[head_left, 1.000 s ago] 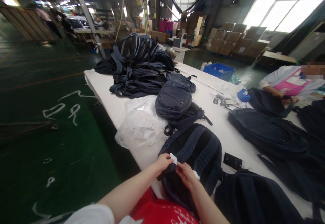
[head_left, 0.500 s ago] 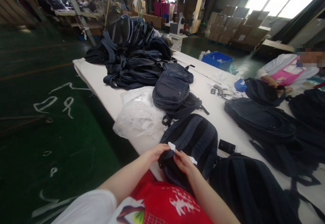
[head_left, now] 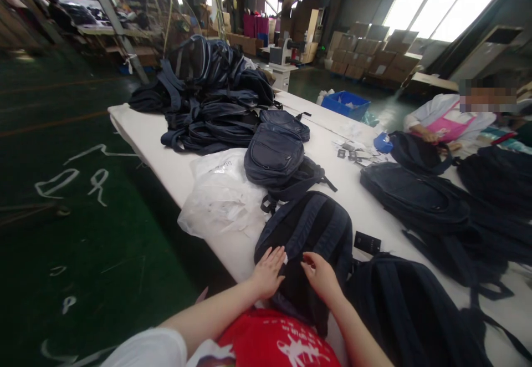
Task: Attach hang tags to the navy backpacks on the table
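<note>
A navy backpack point(head_left: 305, 217) lies on the white table before me, its padded straps facing up. My left hand point(head_left: 269, 274) rests flat on its left side, fingers stretched out. A small white piece point(head_left: 285, 258) peeks out at those fingertips; most of it is hidden. Over the middle of the same backpack is my right hand point(head_left: 321, 278), its fingers loosely bent, thumb and forefinger apart, nothing visible between them. A black printed tag point(head_left: 367, 242) lies just right of the backpack. Close by on the right is another dark backpack point(head_left: 409, 300).
A clear plastic bag point(head_left: 224, 200) of white pieces sits at the table's left edge. Beyond are a navy backpack point(head_left: 274, 153) and a heap of backpacks point(head_left: 208, 90). A co-worker in a pink apron point(head_left: 446, 123) handles a backpack at right. Loose tags point(head_left: 353, 153) and a blue bin point(head_left: 346, 105) are farther off.
My hands have moved apart from their pinch on a small white piece. The left now lies flat on the backpack; the right has loosened. The view has shifted slightly.
</note>
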A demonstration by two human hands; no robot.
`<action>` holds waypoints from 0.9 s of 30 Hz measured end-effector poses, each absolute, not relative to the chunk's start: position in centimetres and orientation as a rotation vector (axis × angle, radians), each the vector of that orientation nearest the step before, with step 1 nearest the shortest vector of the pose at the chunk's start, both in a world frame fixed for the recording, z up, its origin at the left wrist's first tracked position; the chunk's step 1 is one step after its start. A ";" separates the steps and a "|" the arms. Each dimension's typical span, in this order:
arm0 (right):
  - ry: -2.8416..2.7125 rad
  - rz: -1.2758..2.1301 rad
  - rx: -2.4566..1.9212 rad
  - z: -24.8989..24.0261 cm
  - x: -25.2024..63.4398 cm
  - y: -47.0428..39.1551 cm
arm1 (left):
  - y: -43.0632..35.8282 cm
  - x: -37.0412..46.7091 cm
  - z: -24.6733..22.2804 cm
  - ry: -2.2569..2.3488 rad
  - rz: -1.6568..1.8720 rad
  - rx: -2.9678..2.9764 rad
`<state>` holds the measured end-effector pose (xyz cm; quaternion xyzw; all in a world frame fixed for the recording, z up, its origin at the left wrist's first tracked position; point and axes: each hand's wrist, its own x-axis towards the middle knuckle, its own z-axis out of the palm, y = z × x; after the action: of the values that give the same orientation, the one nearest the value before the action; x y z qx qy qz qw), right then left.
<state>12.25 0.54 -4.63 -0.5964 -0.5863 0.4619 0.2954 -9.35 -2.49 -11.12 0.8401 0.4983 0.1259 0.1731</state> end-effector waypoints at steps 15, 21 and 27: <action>-1.895 0.518 -1.907 -7.6 21.5 5.1 | -3.4 -9.3 -14.9 1.495 0.299 2.373; -1.676 0.515 -2.133 -4.6 25.2 17.9 | -3.4 -9.8 -14.3 1.460 0.302 2.351; -1.500 0.768 -2.180 -4.3 24.1 21.7 | -3.2 -9.9 -13.7 1.479 0.278 2.321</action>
<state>24.13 21.68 -4.35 -0.7765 -0.5342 0.2737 0.1918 -9.88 -3.21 -13.74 0.8242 0.5254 0.0986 0.1868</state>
